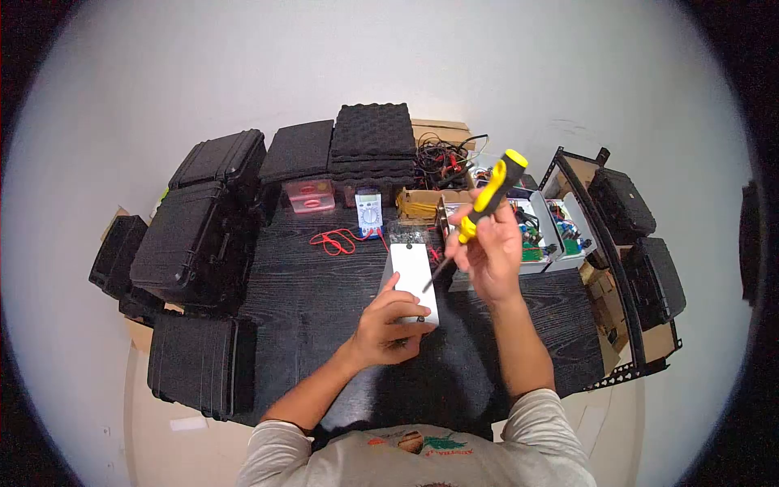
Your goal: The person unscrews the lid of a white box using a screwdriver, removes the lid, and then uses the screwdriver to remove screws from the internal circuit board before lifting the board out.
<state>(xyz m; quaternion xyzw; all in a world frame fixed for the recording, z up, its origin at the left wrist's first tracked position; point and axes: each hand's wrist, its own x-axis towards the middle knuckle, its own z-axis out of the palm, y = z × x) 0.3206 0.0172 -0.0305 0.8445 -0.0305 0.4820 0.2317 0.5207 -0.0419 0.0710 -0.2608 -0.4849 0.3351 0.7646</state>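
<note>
A white box (414, 272) with black round feet or knobs near its two ends stands on the dark table in front of me. My left hand (388, 326) is closed round its near end, fingers lying across the white face. Above and to the right, my right hand (492, 247) grips a yellow and black screwdriver (497, 185). The handle points up, and the dark shaft slants down left, its tip over or close to the white face; contact cannot be made out.
A multimeter (369, 213) with red leads (334, 241) lies beyond the box. Black hard cases (182, 239) line the left side, with black foam sheets (373, 134) at the back. Open white boxes with circuit boards (531, 243) and a black metal rack (621, 268) stand right.
</note>
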